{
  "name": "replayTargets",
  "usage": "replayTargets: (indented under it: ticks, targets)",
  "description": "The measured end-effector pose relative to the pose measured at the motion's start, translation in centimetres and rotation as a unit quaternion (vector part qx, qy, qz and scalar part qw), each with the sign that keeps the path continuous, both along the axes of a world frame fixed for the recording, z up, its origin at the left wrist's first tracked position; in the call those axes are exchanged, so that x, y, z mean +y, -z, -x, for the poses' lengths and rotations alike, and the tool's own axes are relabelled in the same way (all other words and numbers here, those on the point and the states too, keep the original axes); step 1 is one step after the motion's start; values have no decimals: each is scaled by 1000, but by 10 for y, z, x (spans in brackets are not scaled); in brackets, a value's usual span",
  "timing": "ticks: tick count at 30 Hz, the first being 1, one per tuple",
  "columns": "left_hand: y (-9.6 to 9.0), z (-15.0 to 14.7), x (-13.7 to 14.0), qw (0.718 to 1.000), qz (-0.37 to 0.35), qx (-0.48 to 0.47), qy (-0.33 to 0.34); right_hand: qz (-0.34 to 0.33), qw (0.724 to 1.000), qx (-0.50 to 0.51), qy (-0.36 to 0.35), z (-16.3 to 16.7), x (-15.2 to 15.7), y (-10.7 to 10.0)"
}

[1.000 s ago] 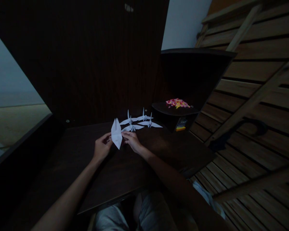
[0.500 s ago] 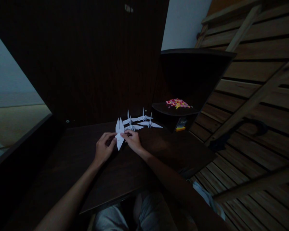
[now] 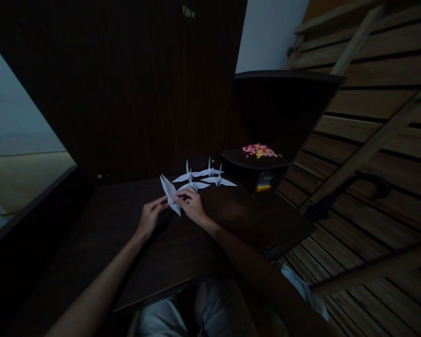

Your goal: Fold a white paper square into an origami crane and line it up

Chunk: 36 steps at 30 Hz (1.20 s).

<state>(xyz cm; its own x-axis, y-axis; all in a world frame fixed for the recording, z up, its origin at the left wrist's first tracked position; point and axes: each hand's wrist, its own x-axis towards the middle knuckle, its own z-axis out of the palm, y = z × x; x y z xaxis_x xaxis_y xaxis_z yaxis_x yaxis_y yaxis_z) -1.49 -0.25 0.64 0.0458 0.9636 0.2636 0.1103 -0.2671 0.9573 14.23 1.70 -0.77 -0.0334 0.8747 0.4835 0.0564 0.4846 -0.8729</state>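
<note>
A folded white origami paper (image 3: 169, 191), long and pointed at its ends, is tilted to the left above the dark desk. My left hand (image 3: 151, 215) grips its left side with the fingers. On its right side my right hand (image 3: 192, 205) pinches it between thumb and fingers. Just behind my right hand lie several finished white paper cranes (image 3: 217, 180) with spread wings and upright points. My right hand partly covers the nearest crane (image 3: 194, 186).
The dark wooden desk (image 3: 126, 262) meets a tall back panel (image 3: 143, 93). At right, a small curved shelf (image 3: 238, 160) holds a heap of colourful small pieces (image 3: 259, 150). Below it sits a yellow-edged item (image 3: 264, 187). Wooden slats (image 3: 365, 196) and a dark hooked object (image 3: 337, 196) are farther right.
The folded paper has turned from upright, facing me, to leaning left and showing more of its edge. My left hand's fingers have shifted along with it; the cranes stay put.
</note>
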Motion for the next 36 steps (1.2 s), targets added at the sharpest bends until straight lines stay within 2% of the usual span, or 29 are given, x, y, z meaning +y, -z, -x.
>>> replayTargets:
  ticks: [8,14,19,22,27,33,36]
  targets:
    - [4,-5,1,1000,-3,19,-9,21,999,27,34,3,2,1]
    - [4,-5,3,1000,15,-20,-13,86,989,96,-73,6,6,4]
    - [3,-5,2,999,9,-3,-32,102,981,118,-112,5,6,3]
    - [2,-5,2,999,-3,19,-42,103,979,125,-120,5,6,4]
    - [1,-5,2,998,17,21,-55,103,978,142,-117,5,10,9]
    - [0,-4,2,998,-11,24,-52,103,977,139,-127,5,11,11]
    - [0,-4,3,998,9,6,-55,104,975,149,-125,6,9,9]
